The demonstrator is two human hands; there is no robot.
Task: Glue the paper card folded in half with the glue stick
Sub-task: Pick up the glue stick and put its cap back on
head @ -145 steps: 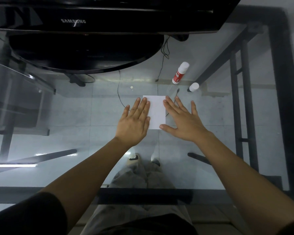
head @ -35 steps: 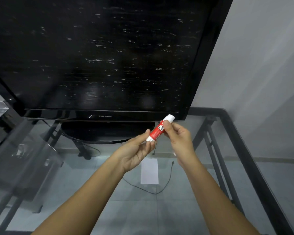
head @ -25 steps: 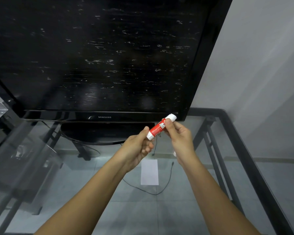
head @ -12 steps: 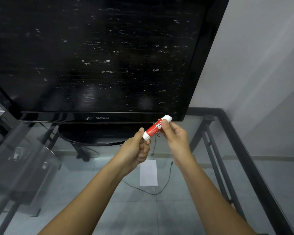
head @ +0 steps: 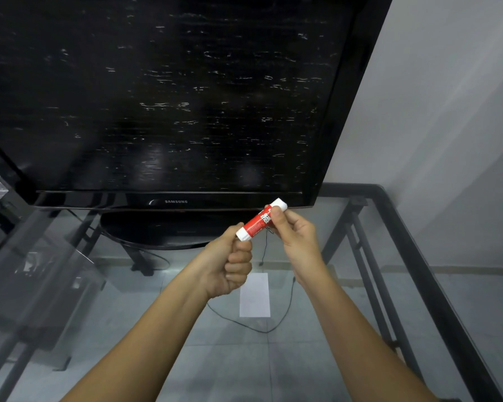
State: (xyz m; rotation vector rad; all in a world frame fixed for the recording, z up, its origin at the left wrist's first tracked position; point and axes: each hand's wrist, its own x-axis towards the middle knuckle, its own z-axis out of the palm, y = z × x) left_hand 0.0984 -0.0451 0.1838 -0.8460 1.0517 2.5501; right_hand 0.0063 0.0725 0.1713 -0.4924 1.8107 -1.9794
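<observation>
Head view shows the glue stick raised off the bench since the pressing, right hand pinching its barrel, left hand now closed tighter on its lower end, likely recapping, while the folded card lies flat below both hands.

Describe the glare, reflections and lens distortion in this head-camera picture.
Head view: dim, even light; pale streaks and soft blotches reflect off the black television screen; the wide lens bends the black metal table frame; the glass tabletop shows faint sheen; the red-and-white glue stick and white paper card stay sharp.
</observation>
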